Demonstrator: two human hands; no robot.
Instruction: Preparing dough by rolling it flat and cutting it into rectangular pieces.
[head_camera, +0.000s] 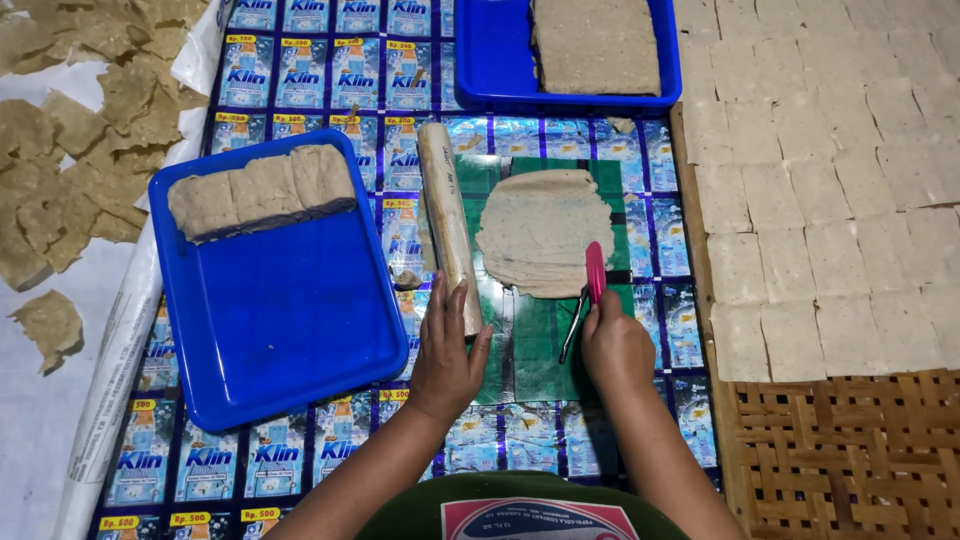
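A thin rolled-out sheet of pale dough (540, 230) lies on a green mat (540, 340) in front of me. My right hand (615, 345) grips a pink-handled tool (594, 272) whose tip rests at the sheet's near right edge. My left hand (448, 350) lies flat, fingers apart, against the near end of a long dough-coated rolling pin (448, 222) that lies just left of the sheet.
A blue tray (290, 330) at left holds a row of dough slabs (262, 188). Another blue tray (500, 60) at the back holds stacked flat sheets. Cut dough squares (830, 180) cover a woven bamboo rack (850, 450) on the right. Dried scraps (80, 130) lie far left.
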